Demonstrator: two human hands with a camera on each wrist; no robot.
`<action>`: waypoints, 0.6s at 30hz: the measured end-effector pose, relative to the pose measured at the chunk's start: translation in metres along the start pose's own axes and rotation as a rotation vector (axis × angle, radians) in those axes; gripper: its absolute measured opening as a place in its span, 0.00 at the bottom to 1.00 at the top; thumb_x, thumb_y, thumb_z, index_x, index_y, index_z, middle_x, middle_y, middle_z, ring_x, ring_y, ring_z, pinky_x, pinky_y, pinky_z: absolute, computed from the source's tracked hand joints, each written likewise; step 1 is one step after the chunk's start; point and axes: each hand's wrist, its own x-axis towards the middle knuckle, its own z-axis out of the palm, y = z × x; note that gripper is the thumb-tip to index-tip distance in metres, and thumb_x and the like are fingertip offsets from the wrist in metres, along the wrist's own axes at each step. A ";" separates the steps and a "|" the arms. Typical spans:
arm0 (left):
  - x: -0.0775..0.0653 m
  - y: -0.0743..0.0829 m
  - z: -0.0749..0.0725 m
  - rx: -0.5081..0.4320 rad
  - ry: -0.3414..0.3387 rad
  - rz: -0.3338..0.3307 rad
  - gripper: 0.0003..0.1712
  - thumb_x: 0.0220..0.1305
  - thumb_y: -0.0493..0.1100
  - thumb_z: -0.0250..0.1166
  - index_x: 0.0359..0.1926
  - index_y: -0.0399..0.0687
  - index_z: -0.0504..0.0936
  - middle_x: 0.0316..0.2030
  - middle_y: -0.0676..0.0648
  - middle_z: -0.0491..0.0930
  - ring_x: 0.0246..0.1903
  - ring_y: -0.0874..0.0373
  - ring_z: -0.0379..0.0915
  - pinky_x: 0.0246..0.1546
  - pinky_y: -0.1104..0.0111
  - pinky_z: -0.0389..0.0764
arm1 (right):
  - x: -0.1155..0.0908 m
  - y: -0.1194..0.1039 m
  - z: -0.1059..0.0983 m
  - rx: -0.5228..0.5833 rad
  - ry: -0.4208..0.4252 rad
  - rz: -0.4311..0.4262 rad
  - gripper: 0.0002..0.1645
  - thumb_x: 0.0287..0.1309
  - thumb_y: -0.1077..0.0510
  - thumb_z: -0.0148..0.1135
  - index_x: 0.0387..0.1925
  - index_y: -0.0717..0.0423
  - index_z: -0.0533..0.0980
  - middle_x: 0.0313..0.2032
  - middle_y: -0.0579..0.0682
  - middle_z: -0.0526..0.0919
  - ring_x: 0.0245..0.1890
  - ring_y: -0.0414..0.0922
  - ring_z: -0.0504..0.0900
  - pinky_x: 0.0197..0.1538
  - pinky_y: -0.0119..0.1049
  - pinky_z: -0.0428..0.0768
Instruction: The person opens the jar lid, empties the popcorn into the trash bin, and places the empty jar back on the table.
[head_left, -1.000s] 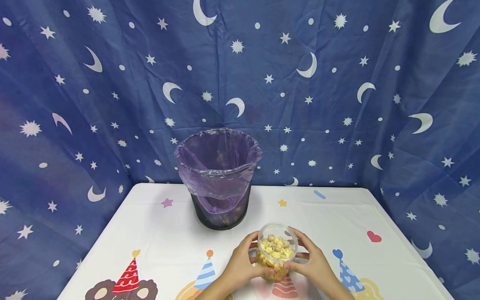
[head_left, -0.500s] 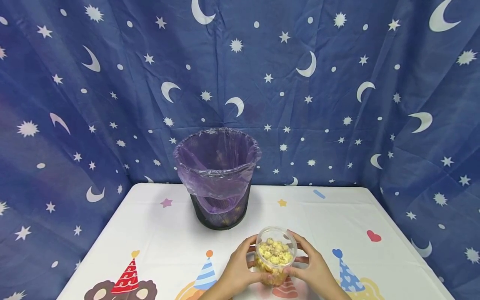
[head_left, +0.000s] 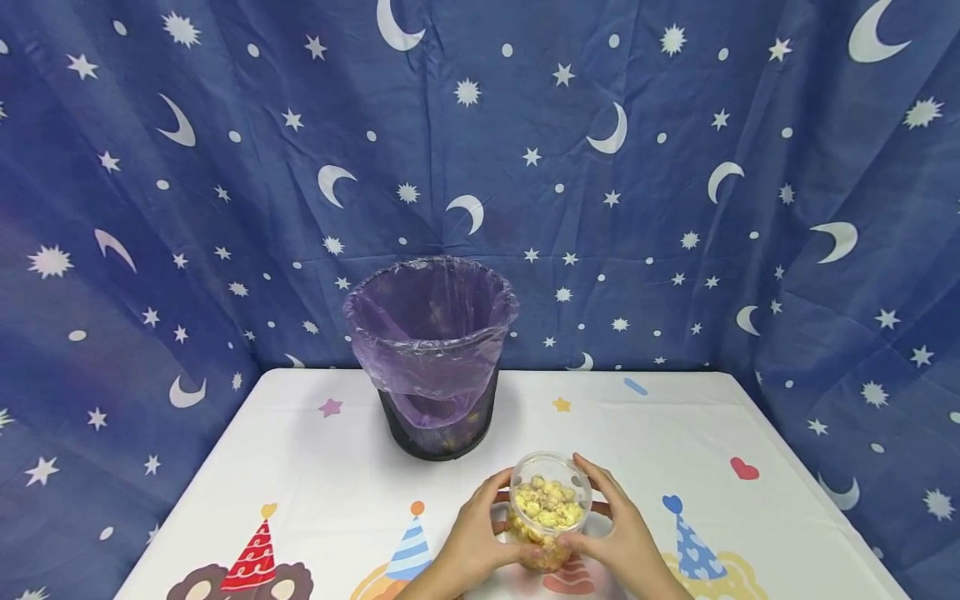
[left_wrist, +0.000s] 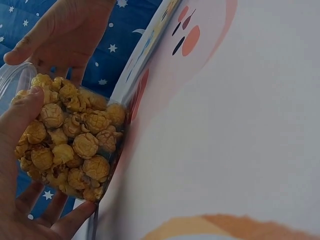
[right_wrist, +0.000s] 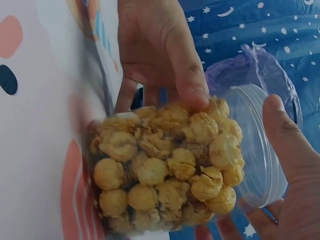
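A clear plastic jar of yellow popcorn (head_left: 549,508) stands upright on the white table, its round rim facing up. My left hand (head_left: 476,537) holds the jar from its left side, thumb on the near wall and fingers reaching behind. In the left wrist view that thumb (left_wrist: 30,107) lies against the popcorn-filled wall. On the other side my right hand (head_left: 622,533) is spread loosely around the jar, its index finger extended. Its thumb (right_wrist: 282,125) sits at the clear rim in the right wrist view, with the other fingertips partly hidden behind the jar.
Behind and left of the jar stands a black mesh bin (head_left: 438,437) lined with a purple plastic bag (head_left: 427,367). A white tablecloth (head_left: 652,433) with party-hat prints covers the table. Blue star-and-moon curtains (head_left: 540,217) enclose the back and sides.
The jar comes slightly nearer over the first half second, then stays about in place. The right hand's index finger straightens a little away from the jar. The view shifts slightly.
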 end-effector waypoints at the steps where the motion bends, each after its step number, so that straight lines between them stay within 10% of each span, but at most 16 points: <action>1: 0.000 0.000 0.000 0.000 -0.001 0.001 0.56 0.44 0.53 0.81 0.72 0.60 0.61 0.66 0.44 0.66 0.61 0.47 0.67 0.54 0.66 0.82 | 0.001 0.000 -0.001 0.000 -0.005 0.000 0.58 0.37 0.50 0.82 0.71 0.36 0.62 0.67 0.46 0.69 0.61 0.52 0.72 0.53 0.37 0.82; 18: 0.002 -0.003 0.001 0.006 0.015 -0.006 0.55 0.41 0.52 0.82 0.70 0.61 0.63 0.65 0.47 0.67 0.60 0.48 0.68 0.52 0.68 0.82 | 0.012 0.013 -0.020 0.132 -0.105 -0.025 0.52 0.39 0.59 0.81 0.68 0.38 0.68 0.61 0.49 0.75 0.52 0.41 0.76 0.48 0.34 0.84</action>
